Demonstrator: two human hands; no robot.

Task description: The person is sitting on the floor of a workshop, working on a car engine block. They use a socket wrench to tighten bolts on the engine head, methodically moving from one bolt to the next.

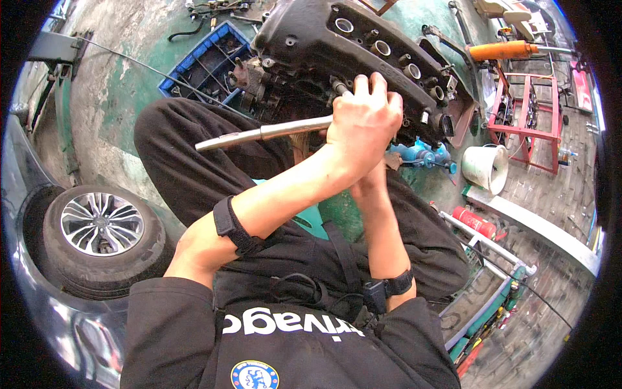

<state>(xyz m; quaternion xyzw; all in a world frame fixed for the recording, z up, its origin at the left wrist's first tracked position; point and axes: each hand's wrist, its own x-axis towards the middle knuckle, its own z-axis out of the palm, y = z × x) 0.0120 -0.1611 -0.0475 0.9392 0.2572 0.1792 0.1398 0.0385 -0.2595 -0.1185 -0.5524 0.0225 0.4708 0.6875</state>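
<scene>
My left hand (368,123) is closed around the end of a long metal wrench (265,133), whose bar sticks out to the left over my knee. My right hand (372,178) is underneath; its wrist shows, but the left hand hides its fingers. Both hands are at the near side of a dark engine (311,45) with a black top cover and a row of round holes. A short metal cylindrical piece (339,85) shows beside my left fingers, against the engine. What the wrench engages is hidden.
A blue crate (178,74) of parts lies left of the engine. A car wheel (103,223) is at the left. To the right are blue bottles (421,154), a white bucket (476,170), a red metal frame (549,123), an orange cylinder (502,50) and a tool cart (476,298).
</scene>
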